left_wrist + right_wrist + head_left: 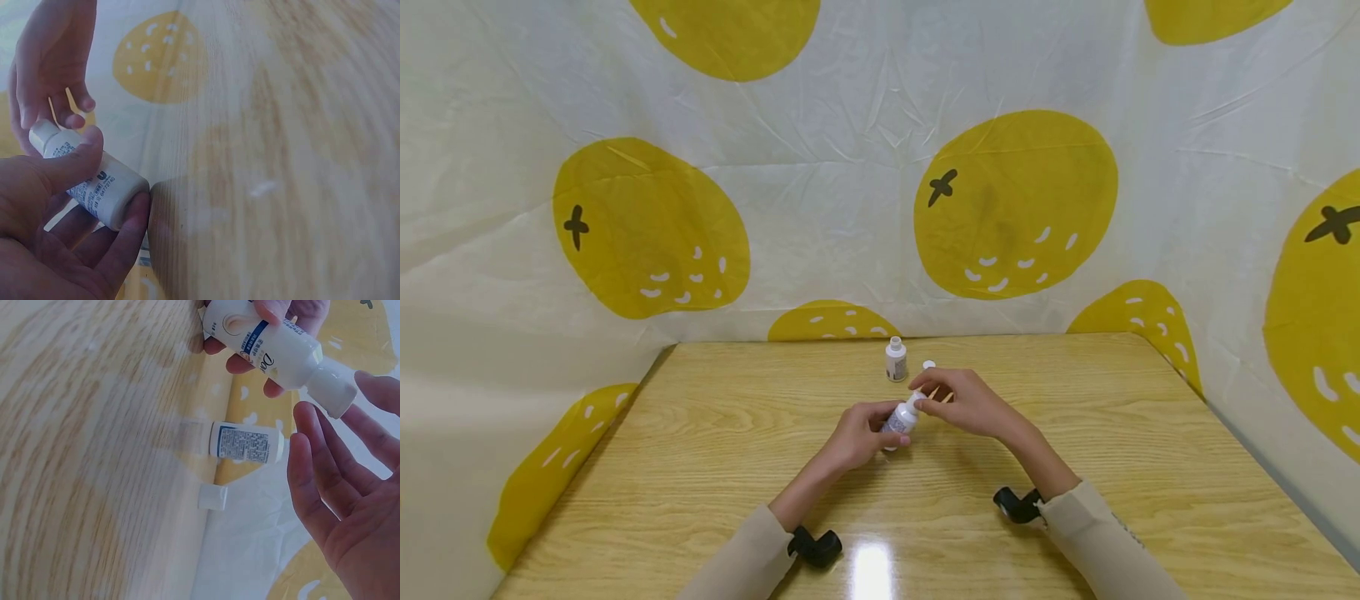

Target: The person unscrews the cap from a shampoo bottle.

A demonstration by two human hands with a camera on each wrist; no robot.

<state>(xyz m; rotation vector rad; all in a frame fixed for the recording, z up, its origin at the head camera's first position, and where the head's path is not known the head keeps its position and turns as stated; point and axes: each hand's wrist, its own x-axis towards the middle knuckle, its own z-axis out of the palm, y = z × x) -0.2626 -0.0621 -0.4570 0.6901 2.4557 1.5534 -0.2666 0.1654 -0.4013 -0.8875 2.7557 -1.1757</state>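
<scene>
A small white bottle (269, 347) with blue print and a white cap (332, 394) is tilted above the table, its cap toward the upper right in the head view. My left hand (855, 437) grips its body, thumb on one side and fingers beneath, as the left wrist view shows. At the cap, my right hand (964, 402) pinches with thumb and index finger; the other fingers are spread apart. Beyond the hands, a second white bottle (896, 362) stands upright without a cap, its threaded neck bare. A loose white cap (213, 497) lies on the table near it.
The wooden table (715, 467) ends at a hanging white cloth (820, 225) printed with yellow fruit. The cloth also runs along the left and right sides. Black wrist mounts (815, 547) sit at both sleeves.
</scene>
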